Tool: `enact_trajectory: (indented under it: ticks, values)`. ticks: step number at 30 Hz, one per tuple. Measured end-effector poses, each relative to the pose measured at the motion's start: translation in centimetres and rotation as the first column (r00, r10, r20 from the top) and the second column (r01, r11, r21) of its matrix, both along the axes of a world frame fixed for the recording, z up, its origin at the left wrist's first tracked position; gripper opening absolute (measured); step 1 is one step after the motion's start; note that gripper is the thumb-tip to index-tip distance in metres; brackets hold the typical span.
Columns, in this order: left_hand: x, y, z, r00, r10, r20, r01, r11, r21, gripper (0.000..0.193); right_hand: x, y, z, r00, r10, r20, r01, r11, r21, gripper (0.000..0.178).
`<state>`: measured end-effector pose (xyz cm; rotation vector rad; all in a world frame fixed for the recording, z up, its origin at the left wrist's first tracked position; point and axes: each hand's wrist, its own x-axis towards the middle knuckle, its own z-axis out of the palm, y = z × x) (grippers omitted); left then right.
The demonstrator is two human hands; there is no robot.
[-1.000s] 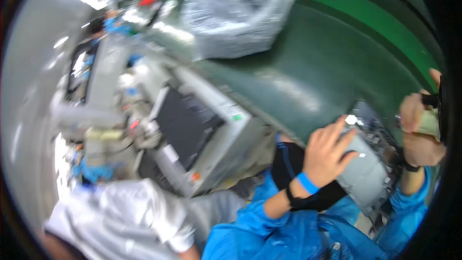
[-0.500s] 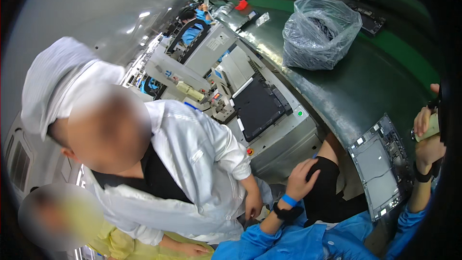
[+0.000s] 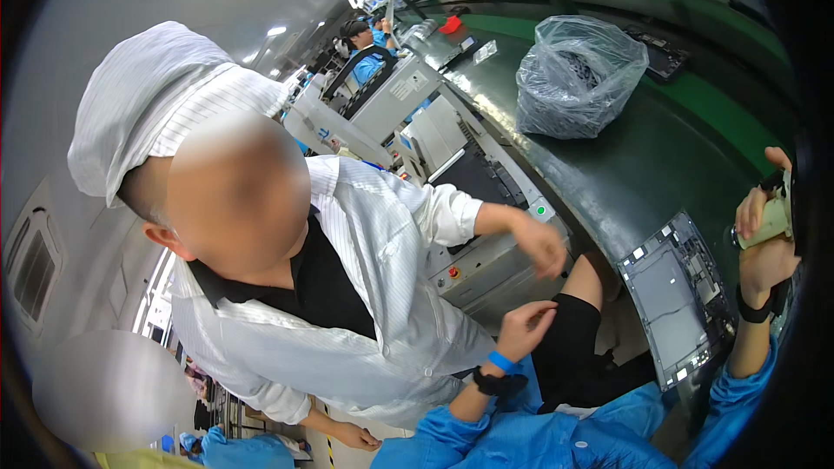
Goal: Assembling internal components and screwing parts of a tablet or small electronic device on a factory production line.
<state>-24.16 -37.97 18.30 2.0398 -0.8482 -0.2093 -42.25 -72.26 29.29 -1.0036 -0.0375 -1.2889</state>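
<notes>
My left hand (image 3: 523,332) is raised beside my black-clad thigh (image 3: 566,321), fingers stretched and holding nothing; a blue band and a black strap circle its wrist. At the far right, my right hand (image 3: 766,256) is closed around a pale green cylindrical tool (image 3: 769,224), whose far end is cut off by the picture's rim. Left of that hand, a thin grey device casing (image 3: 665,308) with an exposed dark circuit board lies on the edge of the dark green bench (image 3: 599,182).
Close on the left stands a person in a white cap and coat (image 3: 347,252), one hand (image 3: 537,243) reaching toward my knee. Behind are a grey machine (image 3: 486,282) and a dark tray (image 3: 478,178). A clear plastic bag (image 3: 578,78) of dark parts and another device (image 3: 658,54) sit on the bench.
The person in white has come closer and swung an arm up and to the right, past the machine. My left hand has shifted slightly left off my thigh. My right hand still grips the tool.
</notes>
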Motion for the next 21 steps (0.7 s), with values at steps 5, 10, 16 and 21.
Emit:
enact_trajectory:
  ticks: [5,10,16,21]
  values:
    - [-3.2,-8.4,-1.4,0.976,-0.217,0.022,0.217,0.956,-0.198,0.012,-2.3,-0.8,-0.2,0.993,-0.113,-0.017,0.113,0.994,-0.004,0.086]
    - [-4.3,-13.1,-0.8,0.876,-0.235,0.42,0.352,0.908,-0.226,0.013,0.9,0.7,2.2,0.97,-0.203,-0.138,0.217,0.972,0.096,0.116]
    - [-4.7,-16.8,-0.3,0.682,-0.526,0.508,0.588,0.807,0.046,0.035,-0.4,-0.9,1.4,0.872,0.024,-0.489,-0.041,0.999,-0.025,0.123]
    - [-5.0,-19.2,-0.2,0.65,-0.663,0.371,0.656,0.736,0.166,0.047,1.4,-2.1,0.1,0.626,0.174,-0.76,-0.143,0.984,0.108,0.114]
